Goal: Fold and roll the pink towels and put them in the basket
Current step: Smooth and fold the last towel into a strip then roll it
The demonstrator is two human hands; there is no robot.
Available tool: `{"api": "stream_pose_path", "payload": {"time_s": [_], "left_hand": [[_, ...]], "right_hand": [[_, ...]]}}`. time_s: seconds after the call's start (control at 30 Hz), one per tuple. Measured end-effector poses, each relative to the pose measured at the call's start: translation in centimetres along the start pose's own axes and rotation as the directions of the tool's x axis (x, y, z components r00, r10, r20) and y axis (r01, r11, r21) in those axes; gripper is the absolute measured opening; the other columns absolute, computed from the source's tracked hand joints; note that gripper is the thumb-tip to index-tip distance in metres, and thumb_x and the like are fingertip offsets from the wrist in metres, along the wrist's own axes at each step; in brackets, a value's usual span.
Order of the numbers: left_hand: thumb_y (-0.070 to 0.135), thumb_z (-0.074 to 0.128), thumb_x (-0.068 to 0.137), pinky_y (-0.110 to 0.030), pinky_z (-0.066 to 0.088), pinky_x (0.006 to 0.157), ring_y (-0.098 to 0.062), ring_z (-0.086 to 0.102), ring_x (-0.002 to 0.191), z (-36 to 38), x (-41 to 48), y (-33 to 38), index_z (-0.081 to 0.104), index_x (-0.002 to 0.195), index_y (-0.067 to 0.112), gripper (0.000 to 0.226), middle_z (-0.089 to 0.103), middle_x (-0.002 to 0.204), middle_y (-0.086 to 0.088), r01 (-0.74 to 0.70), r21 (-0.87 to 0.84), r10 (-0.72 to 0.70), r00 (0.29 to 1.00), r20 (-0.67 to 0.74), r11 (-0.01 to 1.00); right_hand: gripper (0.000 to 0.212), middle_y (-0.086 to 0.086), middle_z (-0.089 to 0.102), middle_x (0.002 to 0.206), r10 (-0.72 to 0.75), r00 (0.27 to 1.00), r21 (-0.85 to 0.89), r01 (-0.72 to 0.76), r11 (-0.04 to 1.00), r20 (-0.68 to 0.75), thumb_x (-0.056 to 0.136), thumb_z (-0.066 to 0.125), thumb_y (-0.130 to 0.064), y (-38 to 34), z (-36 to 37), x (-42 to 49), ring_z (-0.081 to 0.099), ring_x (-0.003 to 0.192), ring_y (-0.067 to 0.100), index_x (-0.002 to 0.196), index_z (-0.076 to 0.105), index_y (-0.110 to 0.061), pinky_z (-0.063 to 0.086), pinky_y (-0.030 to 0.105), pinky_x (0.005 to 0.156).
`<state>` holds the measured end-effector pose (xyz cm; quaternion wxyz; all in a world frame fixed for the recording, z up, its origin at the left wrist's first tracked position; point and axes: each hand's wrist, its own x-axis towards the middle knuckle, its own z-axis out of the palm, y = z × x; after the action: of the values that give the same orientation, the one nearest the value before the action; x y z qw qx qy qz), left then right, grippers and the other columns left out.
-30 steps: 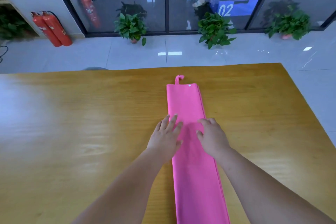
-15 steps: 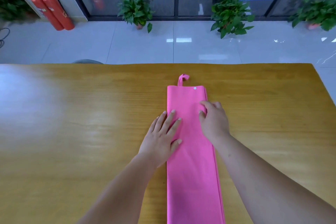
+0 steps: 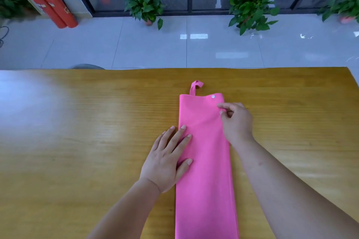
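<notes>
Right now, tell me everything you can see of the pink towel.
The pink towel is smooth cloth folded into a long narrow strip, flat on the wooden table, its near end out of frame. The far end has a loop and a pale stud. The left hand lies flat on its left edge; the right hand pinches its right edge.

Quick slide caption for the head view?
Left hand presses a folded pink towel on the wooden table; right hand pinches its far right edge.

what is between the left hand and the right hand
In the head view, only a bare stretch of the folded pink towel lies between the left hand, pressed flat on its left edge, and the right hand, pinching its right edge.
</notes>
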<state>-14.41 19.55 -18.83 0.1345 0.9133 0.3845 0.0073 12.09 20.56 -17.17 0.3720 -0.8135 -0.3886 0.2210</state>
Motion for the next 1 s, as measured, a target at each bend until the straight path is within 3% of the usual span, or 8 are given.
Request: {"api": "stream_pose_path", "payload": {"time_s": [0.1,0.23,0.3,0.37,0.5,0.8,0.93,1.0], "left_hand": [[0.062,0.038,0.107,-0.049,0.02,0.127,-0.019,0.001,0.162,-0.1,0.1,0.2,0.025,0.165,0.034,0.066,0.003,0.174,0.013,0.004,0.017,-0.004,1.0,0.013,1.0],[0.063,0.038,0.106,-0.048,0.02,0.128,-0.019,0.0,0.162,0.0,0.1,0.1,0.023,0.166,0.031,0.069,0.0,0.175,0.008,0.012,0.031,-0.012,1.0,0.015,0.999],[0.062,0.039,0.106,-0.047,0.019,0.128,-0.019,-0.001,0.162,0.0,0.0,0.2,0.02,0.167,0.026,0.074,-0.002,0.175,0.004,0.031,0.024,-0.031,0.999,0.007,0.999],[0.061,0.043,0.105,-0.045,0.018,0.129,-0.018,-0.001,0.162,0.0,-0.2,0.4,0.017,0.167,0.018,0.08,-0.002,0.175,0.001,0.071,-0.014,-0.071,0.997,-0.034,0.997],[0.059,0.054,0.102,-0.048,0.021,0.129,-0.021,0.005,0.162,-0.1,-0.4,0.6,0.028,0.163,0.011,0.082,0.008,0.174,-0.004,0.116,-0.076,-0.124,0.987,-0.107,0.99],[0.053,0.051,0.105,-0.052,0.025,0.126,-0.023,0.007,0.161,0.8,-0.1,0.0,0.037,0.159,0.015,0.067,0.013,0.173,-0.006,0.107,-0.075,-0.114,0.988,-0.102,0.991],[0.051,0.05,0.107,-0.051,0.024,0.126,-0.023,0.007,0.161,0.7,-0.2,-0.1,0.033,0.161,0.014,0.068,0.014,0.173,-0.006,0.101,-0.086,-0.111,0.987,-0.119,0.991],[0.051,0.048,0.107,-0.05,0.023,0.127,-0.023,0.006,0.161,0.6,-0.1,-0.2,0.03,0.162,0.015,0.069,0.013,0.173,-0.006,0.101,-0.087,-0.111,0.986,-0.12,0.991]], "right_hand": [[0.025,-0.002,0.064,0.115,0.02,1.0,-0.12,-0.021,0.993,-0.014,0.097,0.066,-0.008,1.2,0.5,0.7,0.06,0.076,0.004,0.11,0.078,-0.026,0.046,0.02,0.087],[0.035,0.004,0.054,0.133,-0.192,0.973,-0.353,0.135,0.926,-0.131,0.096,0.064,-0.009,0.2,0.9,-1.2,0.054,0.116,0.03,0.13,0.069,-0.018,0.047,0.042,0.104],[0.041,0.003,0.049,0.149,-0.401,0.914,-0.437,0.387,0.812,0.063,0.1,0.06,-0.018,-1.1,1.8,-3.6,0.045,0.134,0.029,0.141,0.061,-0.019,0.042,0.044,0.112],[0.05,-0.002,0.033,0.167,-0.518,0.742,-0.403,0.667,0.626,0.425,0.108,0.048,-0.035,-1.3,2.9,-5.7,0.028,0.154,0.022,0.156,0.045,-0.023,0.03,0.045,0.123],[0.074,-0.008,-0.006,0.175,-0.461,0.509,-0.354,0.853,0.383,0.728,0.107,0.023,-0.067,-0.3,3.2,-2.9,-0.01,0.161,0.015,0.168,0.005,-0.03,0.007,0.045,0.131],[0.07,-0.011,-0.012,0.174,-0.419,0.523,-0.414,0.85,0.327,0.742,0.108,0.013,-0.065,-1.6,3.9,3.5,-0.017,0.159,0.014,0.167,-0.006,-0.03,0.005,0.046,0.131],[0.071,-0.004,-0.008,0.175,-0.401,0.7,-0.56,0.714,0.419,0.592,0.11,0.021,-0.059,-1.9,3.5,-1.6,-0.013,0.161,0.021,0.168,0.003,-0.023,0.01,0.051,0.13],[0.072,-0.003,-0.008,0.175,-0.385,0.692,-0.543,0.72,0.433,0.61,0.108,0.021,-0.064,-1.0,2.6,-4.5,-0.011,0.161,0.021,0.168,0.005,-0.027,0.01,0.051,0.129]]}}
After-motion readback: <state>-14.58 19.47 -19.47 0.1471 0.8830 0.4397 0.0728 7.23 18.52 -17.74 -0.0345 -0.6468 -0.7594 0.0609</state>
